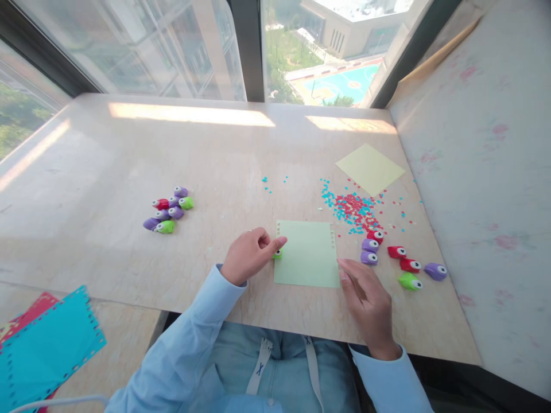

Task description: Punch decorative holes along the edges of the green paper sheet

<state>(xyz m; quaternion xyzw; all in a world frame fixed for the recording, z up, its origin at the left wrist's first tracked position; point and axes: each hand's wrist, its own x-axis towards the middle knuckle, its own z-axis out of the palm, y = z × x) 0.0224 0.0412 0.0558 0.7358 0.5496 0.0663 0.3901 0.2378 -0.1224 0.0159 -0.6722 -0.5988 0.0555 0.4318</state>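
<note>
A pale green square sheet of paper (307, 258) lies in front of me, with small punched holes down the upper part of its left and right edges. My left hand (246, 256) is closed around a small green paper punch (277, 254) at the sheet's left edge, thumb on top. Most of that punch is hidden by the fingers and thumb. At the right edge, my right hand (368, 301) pinches the paper between thumb and fingers.
Red and blue paper bits (355, 209) are scattered beyond the sheet. Several eye-decorated punches (410, 265) stand at right, and another cluster (166, 214) at left. A yellow-green sheet (369, 168) lies at the back right. Punched blue paper (51, 350) lies at lower left.
</note>
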